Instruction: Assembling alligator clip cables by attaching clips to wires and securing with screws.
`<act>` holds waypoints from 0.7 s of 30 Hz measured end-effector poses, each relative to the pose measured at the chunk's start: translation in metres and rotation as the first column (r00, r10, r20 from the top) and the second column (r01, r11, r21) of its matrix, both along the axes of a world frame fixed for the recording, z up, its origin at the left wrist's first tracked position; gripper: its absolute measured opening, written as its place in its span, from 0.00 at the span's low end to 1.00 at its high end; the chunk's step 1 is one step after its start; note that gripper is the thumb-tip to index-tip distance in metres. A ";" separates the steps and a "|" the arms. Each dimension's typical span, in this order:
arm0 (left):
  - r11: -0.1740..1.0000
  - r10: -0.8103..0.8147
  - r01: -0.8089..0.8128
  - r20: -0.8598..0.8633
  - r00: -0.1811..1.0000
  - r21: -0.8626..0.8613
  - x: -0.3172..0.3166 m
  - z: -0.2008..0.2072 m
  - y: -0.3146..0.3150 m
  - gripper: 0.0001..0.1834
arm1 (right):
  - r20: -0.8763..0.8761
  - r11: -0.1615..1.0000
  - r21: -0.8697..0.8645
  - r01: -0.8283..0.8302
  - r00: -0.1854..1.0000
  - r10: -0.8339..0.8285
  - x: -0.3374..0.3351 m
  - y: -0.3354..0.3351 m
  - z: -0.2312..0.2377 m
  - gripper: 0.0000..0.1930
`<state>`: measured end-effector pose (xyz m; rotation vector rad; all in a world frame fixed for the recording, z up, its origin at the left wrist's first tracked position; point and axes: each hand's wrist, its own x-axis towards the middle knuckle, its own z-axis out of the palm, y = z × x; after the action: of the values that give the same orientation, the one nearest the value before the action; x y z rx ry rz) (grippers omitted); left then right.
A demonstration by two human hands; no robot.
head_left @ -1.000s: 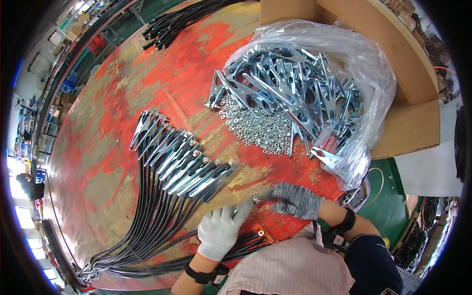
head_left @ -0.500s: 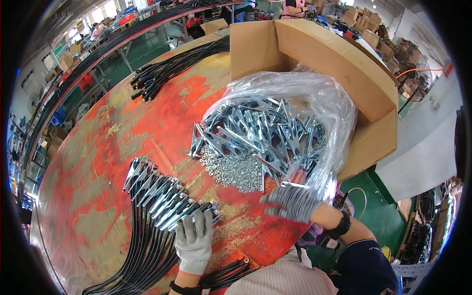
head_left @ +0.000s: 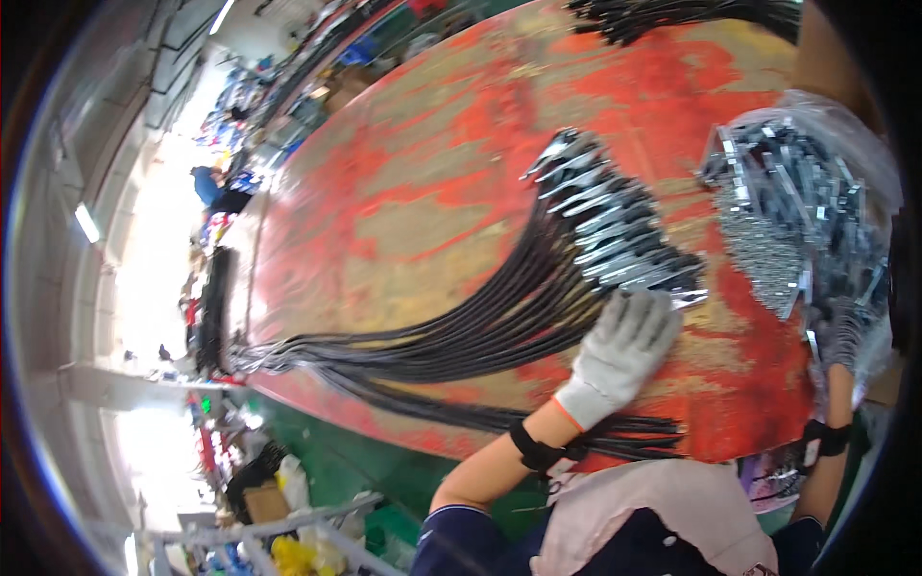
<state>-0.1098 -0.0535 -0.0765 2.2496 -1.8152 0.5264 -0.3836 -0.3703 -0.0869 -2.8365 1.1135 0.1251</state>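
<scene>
My left hand [head_left: 626, 353], in a white knit glove, lies with its fingers stretched out at the near end of a row of metal spring clamps [head_left: 619, 226]. The clamps lie side by side, joined to black cables [head_left: 461, 336] that run left across the table. At the far right, my right hand [head_left: 841, 331], in a grey striped glove, reaches to the near edge of a heap of loose clamps [head_left: 792, 182] in a clear plastic bag [head_left: 869, 158]. Its fingers are blurred and partly hidden among metal parts. Beside the heap lie many small metal nuts [head_left: 764, 252].
The large table [head_left: 413, 211] has a worn red top with a curved edge. More black cable ends [head_left: 648, 439] lie near its front edge, and another cable bundle [head_left: 672, 17] lies at the back. A grey metal rail [head_left: 288, 523] stands at lower left, off the table.
The view has swung left, so everything on the table appears further right. My left hand stays by the row's near end. My right hand stays near the heap's near edge.
</scene>
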 end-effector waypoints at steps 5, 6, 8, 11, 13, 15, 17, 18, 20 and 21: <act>0.977 0.188 -0.173 -0.123 0.974 0.124 -0.006 0.024 0.084 0.25 | 0.144 1.000 0.013 -0.008 0.990 0.006 -0.015 -0.018 -0.028 0.22; 0.948 0.286 -0.260 -0.132 0.949 0.185 -0.002 0.025 0.099 0.25 | 0.165 1.000 0.021 0.003 0.986 -0.006 -0.019 -0.024 -0.035 0.23; 0.884 0.400 -0.380 -0.021 0.916 0.273 0.006 0.020 0.140 0.22 | 0.225 0.999 0.026 0.035 0.973 -0.040 -0.040 -0.032 -0.040 0.23; 0.665 0.523 -0.490 0.118 0.844 0.564 0.031 0.022 0.229 0.12 | 0.314 0.999 0.022 0.049 0.948 -0.054 -0.047 -0.045 -0.033 0.23; 0.626 0.480 -0.500 0.210 0.852 0.598 0.042 0.025 0.263 0.09 | 0.374 0.997 0.030 0.071 0.924 -0.077 -0.060 -0.057 -0.041 0.24; 0.638 0.463 -0.473 0.188 0.866 0.608 0.052 0.028 0.278 0.08 | 0.415 0.996 0.016 0.091 0.905 -0.090 -0.065 -0.066 -0.037 0.24; 0.608 0.342 -0.377 0.197 0.919 0.699 0.058 0.027 0.267 0.08 | 0.462 0.993 0.005 0.122 0.880 -0.111 -0.082 -0.077 -0.043 0.25; 0.633 0.299 -0.334 0.178 0.937 0.698 0.064 0.026 0.264 0.06 | 0.495 0.991 -0.007 0.131 0.862 -0.110 -0.087 -0.081 -0.044 0.25; 0.604 0.347 -0.332 0.137 0.928 0.725 0.067 0.036 0.254 0.06 | 0.540 0.987 -0.017 0.157 0.833 -0.123 -0.095 -0.082 -0.043 0.25; 0.631 0.322 -0.298 0.108 0.941 0.716 0.064 0.036 0.244 0.06 | 0.557 0.953 0.191 0.236 0.773 -0.303 -0.116 -0.090 -0.052 0.29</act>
<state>-0.0460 0.1903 -0.0406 3.0959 -1.8249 -0.2775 -0.4997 -0.4601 -0.1388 -2.3088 1.2777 -0.6427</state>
